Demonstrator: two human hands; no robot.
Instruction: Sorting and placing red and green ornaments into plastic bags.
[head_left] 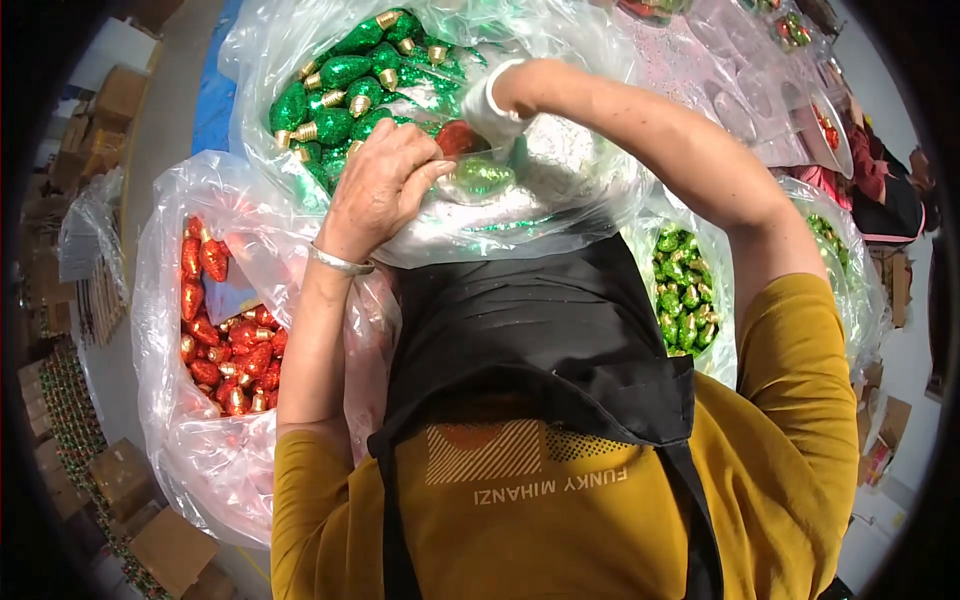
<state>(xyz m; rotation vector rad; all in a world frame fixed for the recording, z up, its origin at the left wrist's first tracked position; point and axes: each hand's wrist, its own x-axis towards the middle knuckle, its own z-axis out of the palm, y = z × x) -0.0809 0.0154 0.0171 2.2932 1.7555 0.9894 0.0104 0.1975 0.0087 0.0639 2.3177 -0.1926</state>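
Observation:
My left hand (388, 180) is closed, thumb and fingers pinched at the near end of a light-green glittery bulb ornament (482, 178). My right hand (492, 108), in a white glove, reaches over the same ornament from the far side; its fingers are mostly hidden. Beside it shows a reddish-brown patch (458, 138) that I cannot make out. Both hands are over a large clear plastic bag (600, 60), where silvery-white loose glitter (565, 150) lies. Green glitter bulb ornaments (345, 72) with gold caps are heaped at the bag's left side.
Red bulb ornaments (235, 360) fill a plastic-lined container at my left. Smaller green ornaments (685, 290) sit in a lined container at my right. Pink-tinted plastic sheeting (700, 80) covers the far right. Cardboard boxes (172, 548) stand on the floor at left.

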